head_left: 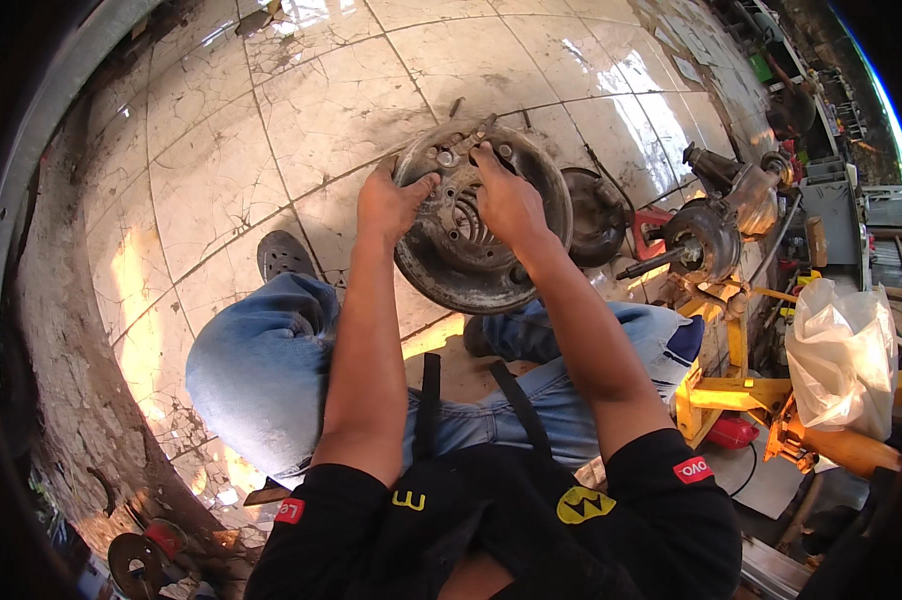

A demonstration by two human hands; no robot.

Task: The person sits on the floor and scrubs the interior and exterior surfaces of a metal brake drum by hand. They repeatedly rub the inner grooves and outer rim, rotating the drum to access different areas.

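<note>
Through the head view, I have the left hand (393, 205) and right hand (512, 208) both gripping a grimy brake backing plate (446, 252) between them. Right of the hands, a second round brake part (596, 222) sits partly behind it; farther right crowd an axle assembly (709, 228), yellow stand (737, 393) and plastic bag (839, 362). Each hand's far side is hidden from me.

Plate (451, 272) between left hand (396, 203) and right hand (511, 208), over the floor's (321, 120) middle; disc (599, 218) just right of it; axle (753, 205) farther right, toward the floor's right edge; bag (841, 355) nearer.
</note>
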